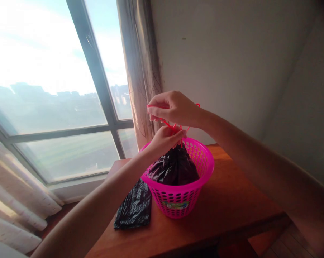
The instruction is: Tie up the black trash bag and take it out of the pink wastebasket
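Note:
A bright pink perforated plastic basket [187, 200] stands on a reddish wooden table [232, 200]. A black bin bag [175, 168] sits inside it, its top gathered upward. My left hand [166, 138] is closed around the gathered neck of the bag just above the basket. My right hand [174, 107] is higher, fingers pinched on a thin red drawstring [168, 124] that runs down to the bag's neck.
A flat folded stack of black bags [133, 208] lies on the table left of the basket. A large window [57, 107] and a curtain [140, 71] are behind. White walls meet in the corner to the right. The table's front edge is near.

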### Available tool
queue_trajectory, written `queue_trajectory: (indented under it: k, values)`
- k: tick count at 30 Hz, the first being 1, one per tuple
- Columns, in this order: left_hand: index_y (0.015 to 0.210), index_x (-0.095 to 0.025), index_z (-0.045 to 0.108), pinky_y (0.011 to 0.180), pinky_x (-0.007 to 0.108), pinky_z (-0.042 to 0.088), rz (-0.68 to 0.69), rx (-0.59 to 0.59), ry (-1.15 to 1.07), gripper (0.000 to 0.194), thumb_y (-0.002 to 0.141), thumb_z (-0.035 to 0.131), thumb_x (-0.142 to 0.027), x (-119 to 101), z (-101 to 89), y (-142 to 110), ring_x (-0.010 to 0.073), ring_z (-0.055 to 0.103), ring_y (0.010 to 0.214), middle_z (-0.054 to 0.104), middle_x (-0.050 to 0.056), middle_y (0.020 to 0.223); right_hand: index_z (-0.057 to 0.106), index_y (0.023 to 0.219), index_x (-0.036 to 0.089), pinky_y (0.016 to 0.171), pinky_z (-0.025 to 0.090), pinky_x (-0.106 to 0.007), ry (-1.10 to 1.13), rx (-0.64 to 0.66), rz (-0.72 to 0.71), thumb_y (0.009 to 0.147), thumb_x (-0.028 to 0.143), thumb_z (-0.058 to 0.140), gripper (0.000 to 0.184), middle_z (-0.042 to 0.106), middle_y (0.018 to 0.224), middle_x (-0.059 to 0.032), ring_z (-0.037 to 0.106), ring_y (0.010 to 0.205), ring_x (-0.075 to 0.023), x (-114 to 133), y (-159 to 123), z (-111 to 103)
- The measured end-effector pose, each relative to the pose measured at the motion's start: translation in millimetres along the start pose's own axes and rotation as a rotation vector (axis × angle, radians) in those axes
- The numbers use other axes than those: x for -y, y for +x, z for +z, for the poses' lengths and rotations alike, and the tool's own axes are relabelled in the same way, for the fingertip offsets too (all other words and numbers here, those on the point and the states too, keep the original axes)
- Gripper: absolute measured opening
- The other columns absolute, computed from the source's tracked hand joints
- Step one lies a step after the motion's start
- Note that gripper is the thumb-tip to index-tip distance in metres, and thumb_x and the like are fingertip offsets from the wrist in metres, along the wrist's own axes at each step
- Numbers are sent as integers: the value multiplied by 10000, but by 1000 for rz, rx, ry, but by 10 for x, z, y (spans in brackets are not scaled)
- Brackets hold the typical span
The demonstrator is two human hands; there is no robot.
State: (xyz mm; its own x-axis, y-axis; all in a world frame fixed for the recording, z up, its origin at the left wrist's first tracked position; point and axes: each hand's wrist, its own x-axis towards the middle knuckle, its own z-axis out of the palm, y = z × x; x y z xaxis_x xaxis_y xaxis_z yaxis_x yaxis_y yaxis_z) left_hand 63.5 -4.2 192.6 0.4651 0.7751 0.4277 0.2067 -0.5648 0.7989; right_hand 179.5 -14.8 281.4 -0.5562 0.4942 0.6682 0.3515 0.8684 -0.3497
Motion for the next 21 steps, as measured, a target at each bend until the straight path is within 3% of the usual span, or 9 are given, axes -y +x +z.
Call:
queue_trajectory:
  k: [5,11,14,17,21]
  values:
    - [646,-163,559,461,218,298,20,1,-95,346,867,614,-424,36,-12,-6,69,429,471,502,-38,537,691,866,165,742,477,-296,-1,30,9,894,328,628,177,661,769,-17,599,795,-156,-25,-13,13]
    - [642,-157,570,467,222,276,37,26,-10,354,869,619,-424,16,28,-21,63,398,472,495,-45,527,701,953,158,803,542,-304,345,-20,106,875,300,653,169,701,873,-43,655,858,-161,1,38,5]
    - [660,-151,583,463,223,276,22,37,-75,330,894,579,-383,13,31,-29,63,403,474,515,-32,549,705,1014,168,871,538,-310,420,-60,101,893,310,631,201,714,945,-47,662,910,-154,-11,20,-25]
    - [742,-141,632,465,220,289,-4,41,-183,280,899,569,-364,18,-2,-51,69,433,489,534,-19,581,696,1049,174,837,530,-292,329,-127,127,915,334,596,231,719,966,-50,659,869,-143,-108,-65,-56]
    - [809,-137,670,465,218,310,-34,24,-270,307,899,562,-410,54,-58,-69,79,468,508,573,6,616,699,1028,185,662,469,-257,52,-54,170,932,352,550,243,712,845,-24,616,690,-124,-280,-253,-48]
